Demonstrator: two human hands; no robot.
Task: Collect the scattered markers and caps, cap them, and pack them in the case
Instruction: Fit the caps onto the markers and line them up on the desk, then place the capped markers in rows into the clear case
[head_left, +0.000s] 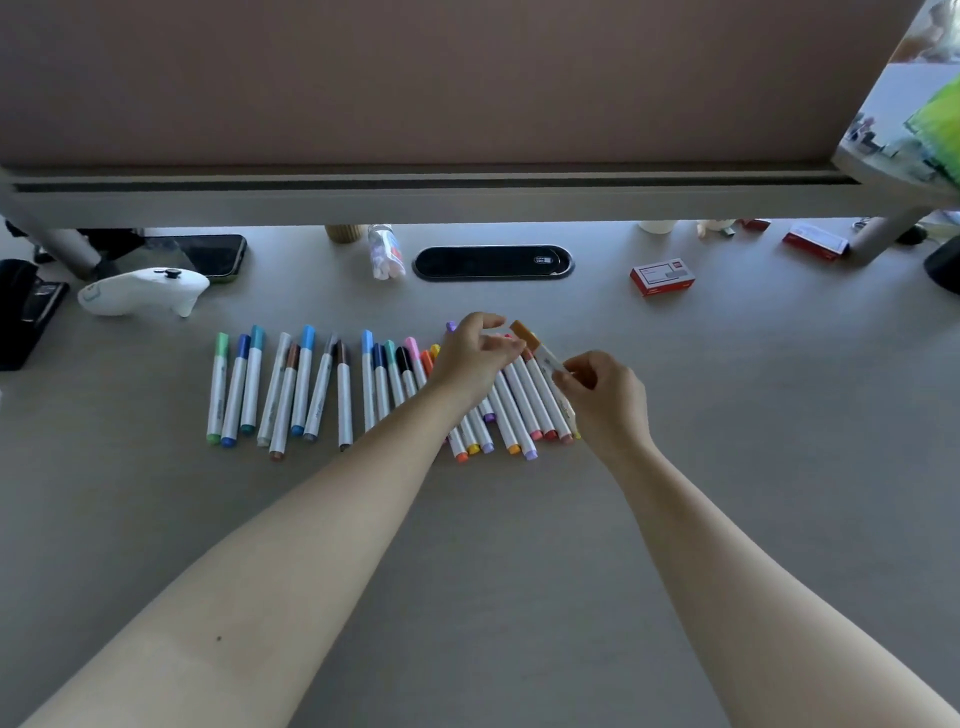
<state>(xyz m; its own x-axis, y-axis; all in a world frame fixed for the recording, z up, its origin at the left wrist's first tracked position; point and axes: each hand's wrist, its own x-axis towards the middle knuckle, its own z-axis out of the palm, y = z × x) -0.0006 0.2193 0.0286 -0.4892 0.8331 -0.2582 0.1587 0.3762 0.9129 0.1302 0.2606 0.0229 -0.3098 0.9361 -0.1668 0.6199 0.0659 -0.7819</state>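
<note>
Orange-capped marker (540, 353) in my right hand (608, 400), grip pinches white barrel near its lower part, cap points up and away, raised over right end of marker row (363, 389). My left hand (475, 353) hovers over middle of row, grip loose, fingers relaxed, holds nothing. Row lies on grey worktop (727, 415), all capped, caps mostly away from me. Beyond: white controller (145, 293) at left, red-white small box (662, 278) at right, black oval grommet (493, 262) between.
</note>
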